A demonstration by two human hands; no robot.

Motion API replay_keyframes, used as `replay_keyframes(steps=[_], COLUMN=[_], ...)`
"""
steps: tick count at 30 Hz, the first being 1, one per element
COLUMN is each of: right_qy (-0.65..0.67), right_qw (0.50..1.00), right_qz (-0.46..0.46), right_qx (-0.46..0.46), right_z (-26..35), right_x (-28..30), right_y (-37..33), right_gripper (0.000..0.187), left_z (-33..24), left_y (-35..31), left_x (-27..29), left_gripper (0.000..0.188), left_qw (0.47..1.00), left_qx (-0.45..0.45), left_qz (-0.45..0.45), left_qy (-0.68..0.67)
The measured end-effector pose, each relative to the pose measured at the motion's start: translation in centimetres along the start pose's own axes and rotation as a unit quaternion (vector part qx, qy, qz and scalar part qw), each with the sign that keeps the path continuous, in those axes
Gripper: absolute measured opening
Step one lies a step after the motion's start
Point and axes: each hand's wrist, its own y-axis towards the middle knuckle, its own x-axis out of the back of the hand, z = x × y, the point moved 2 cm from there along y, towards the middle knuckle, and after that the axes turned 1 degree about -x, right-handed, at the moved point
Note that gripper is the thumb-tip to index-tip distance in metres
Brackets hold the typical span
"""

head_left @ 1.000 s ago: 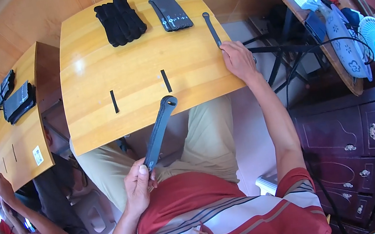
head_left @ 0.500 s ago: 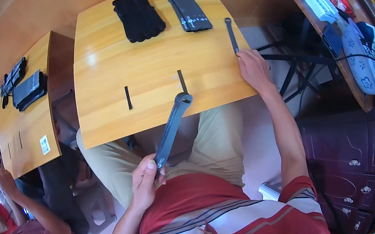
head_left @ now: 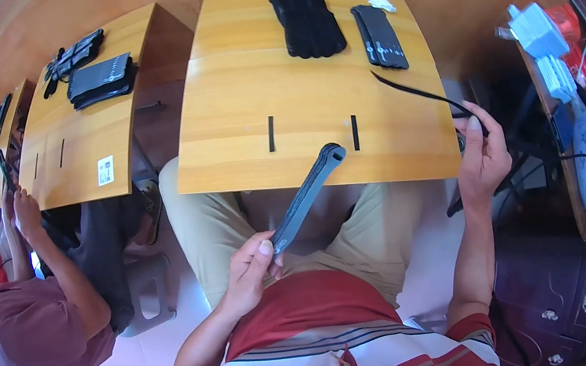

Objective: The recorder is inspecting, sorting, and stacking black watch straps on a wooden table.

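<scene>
Over my lap, my left hand (head_left: 250,272) is closed around the lower end of a bundle of dark grey straps (head_left: 309,197). The bundle slants up to the table's front edge, and its far end has a hole. Beyond the table's right edge, my right hand (head_left: 485,160) pinches one end of a single dark strap (head_left: 412,90). That strap curves over the tabletop (head_left: 233,93), its free end pointing toward the back. Two short black strips (head_left: 271,133) sit side by side near the table's front.
Black gloves (head_left: 307,21) lie stacked at the back, beside a pile of dark grey printed pieces (head_left: 379,39) and a crumpled white scrap (head_left: 381,3). A co-worker (head_left: 47,321) sits at another table (head_left: 79,140) on the left. A cluttered side table (head_left: 579,199) stands right.
My right hand has lifted the single strap from the table's right side and turned palm up with it. The bundle stays in my left hand. The whole view has swung round.
</scene>
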Motion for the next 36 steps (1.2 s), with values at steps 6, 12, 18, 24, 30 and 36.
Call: replay_keyframes(steps=[6, 12, 18, 24, 30, 36], right_qy=[0.167, -0.013, -0.094, -0.090, -0.097, -0.077], right_qw=[0.979, 0.965, 0.910, 0.900, 0.884, 0.886], right_qz=[0.108, 0.130, 0.329, 0.342, 0.375, 0.380], right_qx=[-0.034, 0.227, 0.233, 0.254, 0.262, 0.253], right_z=[4.8, 6.6, 9.6, 10.9, 11.8, 11.5], right_x=[-11.1, -26.6, -34.9, -37.4, -37.7, -37.7], right_y=[4.7, 5.1, 0.4, -0.1, 0.4, 0.3], right_gripper=[0.022, 0.019, 0.020, 0.019, 0.019, 0.021], left_z=[0.0, 0.3, 1.4, 2.0, 2.5, 2.4], left_y=[-2.3, -3.9, -5.6, -6.2, -5.7, -4.8], left_x=[2.2, 4.0, 5.7, 6.7, 7.0, 6.7], left_gripper=[0.042, 0.041, 0.040, 0.039, 0.041, 0.041], left_qw=[0.999, 0.997, 0.991, 0.987, 0.986, 0.989], left_qx=[-0.017, -0.039, -0.021, -0.028, -0.004, -0.005], left_qz=[-0.040, -0.068, -0.127, -0.153, -0.161, -0.143], left_qy=[-0.017, -0.024, -0.045, -0.035, -0.046, -0.046])
